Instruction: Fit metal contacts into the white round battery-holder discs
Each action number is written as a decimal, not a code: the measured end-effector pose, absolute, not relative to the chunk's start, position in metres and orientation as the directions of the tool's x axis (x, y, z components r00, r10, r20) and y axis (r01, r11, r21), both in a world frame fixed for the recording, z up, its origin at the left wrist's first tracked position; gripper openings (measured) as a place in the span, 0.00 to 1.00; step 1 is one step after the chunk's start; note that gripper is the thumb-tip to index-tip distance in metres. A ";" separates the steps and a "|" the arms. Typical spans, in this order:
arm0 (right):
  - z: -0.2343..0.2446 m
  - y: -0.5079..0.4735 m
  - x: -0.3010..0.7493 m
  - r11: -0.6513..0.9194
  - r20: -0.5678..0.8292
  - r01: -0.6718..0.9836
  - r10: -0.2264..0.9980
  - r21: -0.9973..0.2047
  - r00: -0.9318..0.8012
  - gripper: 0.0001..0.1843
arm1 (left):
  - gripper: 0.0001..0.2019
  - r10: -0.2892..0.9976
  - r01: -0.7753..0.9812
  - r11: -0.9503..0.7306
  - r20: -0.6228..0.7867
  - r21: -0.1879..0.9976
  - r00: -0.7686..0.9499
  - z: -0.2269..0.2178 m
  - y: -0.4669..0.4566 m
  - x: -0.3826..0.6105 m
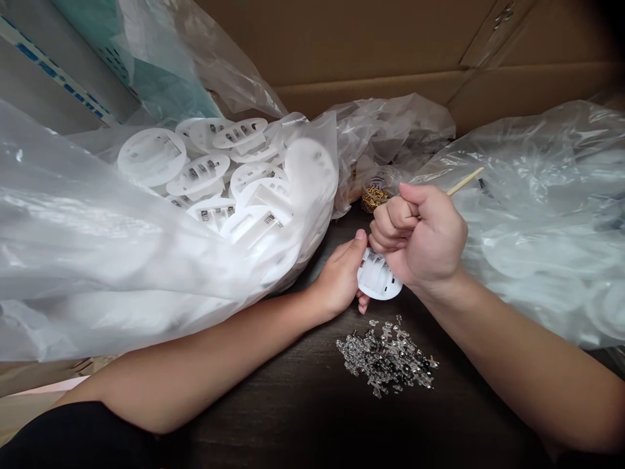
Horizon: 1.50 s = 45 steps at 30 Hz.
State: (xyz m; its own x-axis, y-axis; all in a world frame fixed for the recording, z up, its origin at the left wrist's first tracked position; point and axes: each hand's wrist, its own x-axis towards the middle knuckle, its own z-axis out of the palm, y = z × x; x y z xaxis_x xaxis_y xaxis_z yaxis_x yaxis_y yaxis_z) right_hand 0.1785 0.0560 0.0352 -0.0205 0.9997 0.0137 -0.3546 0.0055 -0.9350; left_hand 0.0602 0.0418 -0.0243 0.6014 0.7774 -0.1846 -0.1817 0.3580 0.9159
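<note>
My left hand (pixel 342 277) grips a round white plastic battery holder (pixel 379 284) by its left edge, thumb on top. Small metal pieces show in the slots of its upper part. My right hand (pixel 422 234) is closed in a fist around a thin wooden stick (pixel 465 182), whose far end sticks out to the upper right. The fist rests over the upper right of the white disc and hides part of it; the stick's lower end cannot be seen. Just below lies a pile of small metal contacts (pixel 388 357) on the dark table (pixel 273 384).
A large clear plastic bag (pixel 161 280) at the left holds many similar white discs (pixel 152 156). Another plastic bag (pixel 537 215) with pale contents lies at the right. Gold-coloured springs (pixel 374 198) sit in a bag behind my hands. A cardboard wall (pixel 371 45) stands at the back.
</note>
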 end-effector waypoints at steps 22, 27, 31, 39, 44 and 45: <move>0.027 0.055 0.181 -0.001 0.021 -0.408 0.999 -0.913 -0.050 0.30 | 0.31 0.787 -0.137 0.325 -0.187 0.936 0.587 -0.025 0.042 0.062; 0.026 0.055 0.185 0.057 0.092 -0.439 0.994 -0.897 -0.058 0.31 | 0.33 0.779 -0.136 0.330 -0.188 0.934 0.599 -0.027 0.042 0.062; 0.026 0.055 0.183 0.015 0.037 -0.461 0.999 -0.887 -0.037 0.31 | 0.33 0.779 -0.137 0.328 -0.186 0.935 0.599 -0.026 0.042 0.062; 0.025 0.058 0.179 -0.003 0.011 -0.352 0.999 -0.936 -0.038 0.30 | 0.33 0.789 -0.106 0.332 -0.214 0.937 0.576 -0.025 0.041 0.063; 0.024 0.058 0.180 -0.047 -0.030 -0.383 0.998 -0.922 -0.052 0.30 | 0.34 0.794 -0.101 0.288 -0.179 0.952 0.581 -0.027 0.041 0.063; 0.024 0.058 0.181 -0.060 -0.041 -0.398 0.998 -0.915 -0.057 0.29 | 0.34 0.795 -0.102 0.286 -0.176 0.953 0.581 -0.027 0.041 0.063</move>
